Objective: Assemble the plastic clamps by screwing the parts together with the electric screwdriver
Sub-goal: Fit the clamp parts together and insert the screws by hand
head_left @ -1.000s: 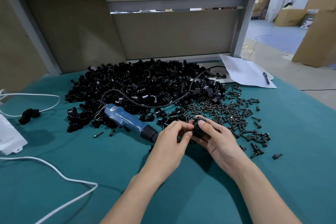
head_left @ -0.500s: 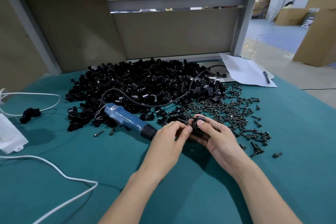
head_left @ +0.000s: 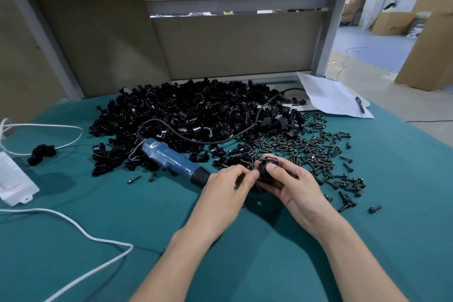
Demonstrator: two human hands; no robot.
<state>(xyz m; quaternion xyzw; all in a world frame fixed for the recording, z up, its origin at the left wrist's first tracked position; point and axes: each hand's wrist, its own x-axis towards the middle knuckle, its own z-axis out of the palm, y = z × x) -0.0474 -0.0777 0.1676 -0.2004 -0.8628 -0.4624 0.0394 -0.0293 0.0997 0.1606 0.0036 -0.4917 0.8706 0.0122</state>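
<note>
a teal cloth-covered table (head_left: 73, 252) stands against a beige partition panel (head_left: 232, 44) with a green screen above it. beyond the right post the room opens onto a blue floor with cardboard boxes (head_left: 392, 23), closed or turned away, so their contents cannot be seen.

near the middle of the table the right hand (head_left: 291, 184) cradles a black plastic clamp (head_left: 267, 167). its fingers are curled under it and the thumb is pressed on its near face. the left hand (head_left: 225, 186) meets the clamp from the left, thumb and forefinger pinched at its edge. whether a screw sits between those fingertips is too small to tell. much of the clamp is covered by both hands.

just left of the hands lies the blue electric screwdriver (head_left: 169, 159), untouched, with its black nose hidden behind the left hand. its black cord (head_left: 220, 141) loops back over a big heap of black clamp parts (head_left: 196, 115) on the far half of the table. loose dark screws (head_left: 306, 149) are scattered to the right of the heap and around the right hand.

at the far right corner lies a sheet of paper (head_left: 331, 96) with a pen (head_left: 359, 104) on it. at the left edge a white box (head_left: 12, 179) is cut off by the frame, and a white cable (head_left: 93, 238) trails across the near cloth. a lone black clamp piece (head_left: 41, 153) lies beside the box.
</note>
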